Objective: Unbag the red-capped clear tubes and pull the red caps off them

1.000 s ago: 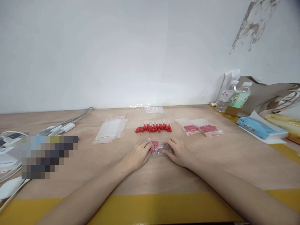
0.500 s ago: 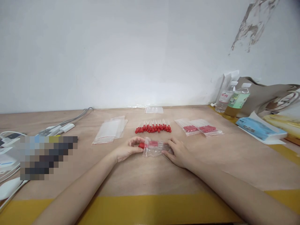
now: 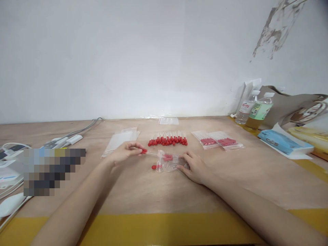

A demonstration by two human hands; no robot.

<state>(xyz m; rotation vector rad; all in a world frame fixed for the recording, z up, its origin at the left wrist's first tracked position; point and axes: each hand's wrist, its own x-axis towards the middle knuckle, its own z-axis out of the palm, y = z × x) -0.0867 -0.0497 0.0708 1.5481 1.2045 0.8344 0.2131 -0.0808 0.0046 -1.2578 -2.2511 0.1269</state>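
Note:
My left hand [image 3: 129, 151] pinches the red bulb of a dropper [image 3: 151, 153], whose thin clear tube points right to the mouth of a clear zip bag [image 3: 174, 165]. Whether the tip is inside, I cannot tell. Fingers of my right hand [image 3: 192, 167] are closed on the bag's right end. Red bulbs show through the bag, and another red bulb [image 3: 154, 167] sticks out at its mouth. Beyond the hands, a row of droppers [image 3: 167, 140] with red bulbs lies on the table. Left of it are flat zip bags [image 3: 119, 141], partly behind my left hand.
Two bags with red-bulbed droppers [image 3: 227, 140] lie at the right. Farther right are a blue tissue pack [image 3: 284, 140], two bottles [image 3: 258, 111] and a grey bag [image 3: 284, 102]. Cables and chargers [image 3: 64, 140] lie at the left. A small clear packet [image 3: 168, 121] lies by the wall.
My left hand has moved left and up from the bag's mouth, holding a dropper by its bulb. Another red bulb now shows at the mouth. My right hand and the bag have hardly moved.

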